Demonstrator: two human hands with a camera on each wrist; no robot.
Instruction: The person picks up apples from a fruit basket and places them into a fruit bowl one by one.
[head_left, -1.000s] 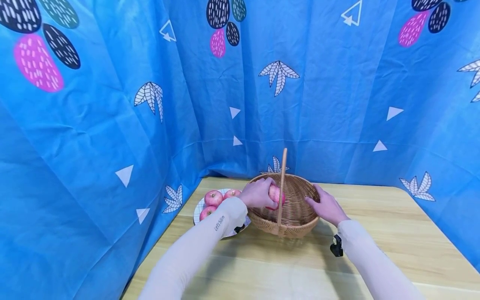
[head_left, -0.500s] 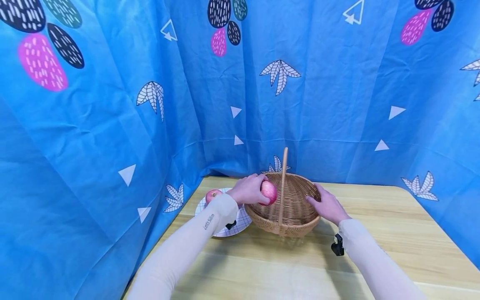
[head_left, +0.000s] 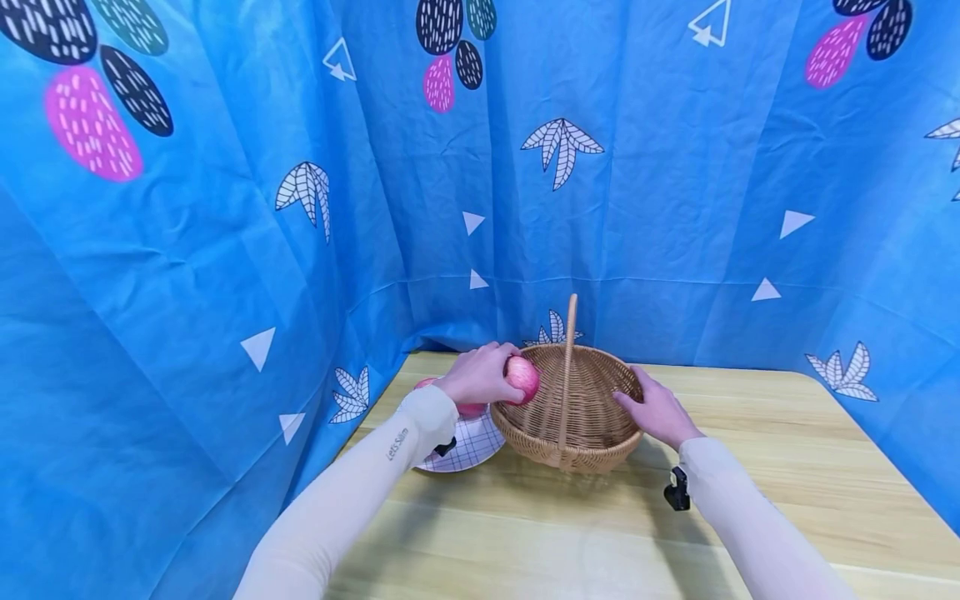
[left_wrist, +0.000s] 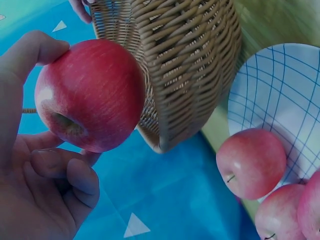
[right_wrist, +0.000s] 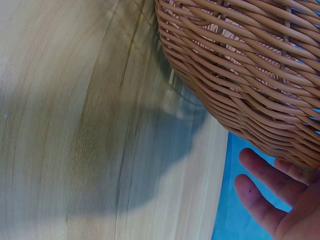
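My left hand [head_left: 474, 375] holds a red apple [head_left: 522, 381] over the left rim of a wicker basket [head_left: 596, 457]. In the left wrist view, thumb and fingertips pinch that apple [left_wrist: 95, 95], its hollow end turned toward the camera. The basket stands on the table with its arched handle [head_left: 567, 367] upright; no apple shows in the visible part of its inside. My right hand [head_left: 662, 414] grips the basket's right rim, thumb inside. Left of the basket, a white plate [head_left: 471, 446] with a blue grid bears several apples [left_wrist: 251, 163], partly hidden by my left hand in the head view.
A light wooden table [head_left: 735, 500] carries everything. Blue patterned curtains [head_left: 660, 208] hang along the back and sides, close behind the basket. Small black cameras sit at both wrists.
My left hand has lifted the apple out of the basket and moved left with it toward the plate. The right hand keeps its grip on the rim.
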